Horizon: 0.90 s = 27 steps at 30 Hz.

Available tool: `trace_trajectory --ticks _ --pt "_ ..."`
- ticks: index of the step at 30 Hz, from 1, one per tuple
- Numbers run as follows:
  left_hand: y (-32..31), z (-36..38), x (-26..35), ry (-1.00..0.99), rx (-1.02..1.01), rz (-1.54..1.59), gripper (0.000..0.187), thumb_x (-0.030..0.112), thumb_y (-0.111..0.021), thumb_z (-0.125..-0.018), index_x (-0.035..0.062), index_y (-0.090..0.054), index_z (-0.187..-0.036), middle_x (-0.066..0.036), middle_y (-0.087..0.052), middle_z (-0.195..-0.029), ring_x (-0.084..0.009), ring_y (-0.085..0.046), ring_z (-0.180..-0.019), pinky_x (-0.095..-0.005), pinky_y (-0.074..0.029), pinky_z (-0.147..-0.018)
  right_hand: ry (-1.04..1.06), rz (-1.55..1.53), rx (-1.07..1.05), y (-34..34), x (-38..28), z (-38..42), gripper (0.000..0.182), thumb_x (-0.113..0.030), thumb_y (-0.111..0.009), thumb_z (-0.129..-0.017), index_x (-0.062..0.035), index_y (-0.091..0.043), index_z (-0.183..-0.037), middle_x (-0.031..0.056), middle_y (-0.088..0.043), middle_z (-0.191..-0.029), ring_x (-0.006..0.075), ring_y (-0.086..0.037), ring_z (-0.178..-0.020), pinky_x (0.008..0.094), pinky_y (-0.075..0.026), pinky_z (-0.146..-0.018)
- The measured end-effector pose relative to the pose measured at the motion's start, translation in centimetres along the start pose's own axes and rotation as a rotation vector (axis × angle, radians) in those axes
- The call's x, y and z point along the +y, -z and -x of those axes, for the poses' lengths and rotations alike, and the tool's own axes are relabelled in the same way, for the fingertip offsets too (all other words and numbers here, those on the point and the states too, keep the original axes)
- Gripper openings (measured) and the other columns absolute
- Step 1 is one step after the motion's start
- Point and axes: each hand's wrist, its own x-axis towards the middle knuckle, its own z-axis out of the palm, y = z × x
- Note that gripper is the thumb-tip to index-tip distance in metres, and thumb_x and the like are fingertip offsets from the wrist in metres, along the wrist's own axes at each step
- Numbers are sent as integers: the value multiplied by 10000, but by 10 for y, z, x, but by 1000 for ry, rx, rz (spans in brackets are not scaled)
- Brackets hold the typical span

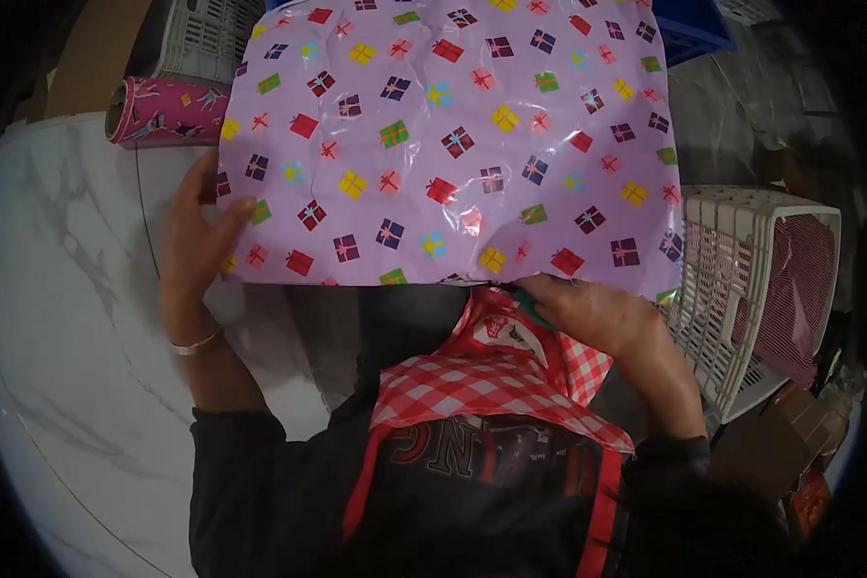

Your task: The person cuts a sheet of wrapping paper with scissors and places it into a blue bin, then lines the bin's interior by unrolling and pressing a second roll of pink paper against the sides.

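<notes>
A large glossy lilac sheet of wrapping paper [433, 144], printed with small gift boxes, spreads across the upper middle of the head view. It is creased, and what lies beneath it is hidden. My left hand [197, 231] grips its left edge, thumb on the printed face and fingers partly behind. At the lower edge, right of the middle, my right hand [592, 313] is closed with its fingers curled. A bit of green [535, 310] shows beside those fingers, but I cannot make out what it belongs to.
A pink patterned roll [169, 111] lies on the white marbled table [67, 279] at left. On the right stands a white plastic basket [732, 289] with striped red material. Brown cardboard [766, 443] is below it. A blue crate [694, 29] shows behind the paper.
</notes>
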Motion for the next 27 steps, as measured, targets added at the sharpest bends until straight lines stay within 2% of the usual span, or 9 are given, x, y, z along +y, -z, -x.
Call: trace_trajectory --ticks 2,3,5,7,10,15,18,20,27 --pt "-13 20 37 -444 421 -696 556 160 -711 -788 58 -530 -1303 -167 -570 -1244 -340 -541 -1162 -411 -427 -982 97 -2 56 -2 4 -3 420 -126 -534 -861 -190 -557 -1275 30 -660 -792 144 -643 -632 282 -511 -555" --pt "-23 21 48 -436 420 -693 556 160 -711 -788 58 -530 -1303 -167 -570 -1244 -340 -541 -1162 -411 -427 -982 132 -3 71 -2 6 -4 427 -122 -492 -887 -180 -532 -1309 26 -662 -746 120 -640 -577 249 -508 -518" --pt "-47 22 66 -879 53 -644 434 147 -689 -808 102 -590 -1228 -145 -556 -1263 -323 -522 -1195 -458 -415 -990 160 30 114 -1 7 -5 453 -126 -490 -891 -166 -505 -1342 28 -675 -824 118 -653 -632 242 -518 -555" --pt "-79 21 85 -859 -343 -861 421 183 -687 -813 143 -599 -1222 -136 -496 -1350 -316 -447 -1278 -557 -371 -1001 180 51 118 4 9 -4 477 -130 -488 -896 -159 -479 -1372 37 -682 -918 125 -667 -702 242 -529 -597" --pt "-106 5 77 -898 -431 -914 497 236 -693 -811 186 -570 -1290 -138 -367 -1481 -350 -306 -1386 -627 -264 -1048 140 -6 91 3 11 0 444 -161 -587 -835 -190 -548 -1276 32 -672 -1008 184 -664 -840 322 -525 -709" --pt "-127 -3 52 -997 -302 -842 537 349 -700 -793 232 -576 -1302 -133 -348 -1498 -333 -265 -1410 -673 -267 -1019 223 79 157 -2 17 1 445 -206 -698 -762 -237 -612 -1198 25 -655 -1056 236 -647 -949 401 -510 -816" --pt "-129 -3 47 -985 -282 -829 570 381 -704 -783 252 -565 -1320 -131 -324 -1516 -332 -247 -1423 -678 -254 -1024 159 27 129 3 9 1 476 -166 -516 -883 -158 -494 -1358 65 -689 -1036 145 -684 -787 273 -547 -676" --pt "-131 -3 46 -983 -280 -814 580 389 -705 -779 256 -561 -1325 -129 -314 -1523 -332 -241 -1427 -680 -249 -1026 12 -65 29 4 3 1 513 -233 -726 -739 -247 -591 -1233 32 -646 -1061 237 -639 -953 398 -505 -822" --pt "-131 -6 45 -991 -272 -822 583 394 -703 -778 260 -560 -1327 -122 -311 -1526 -336 -247 -1423 -681 -234 -1033 -11 -194 -43 1 1 -7 431 -280 -747 -719 -230 -639 -1134 23 -644 -1013 236 -637 -906 402 -500 -790"
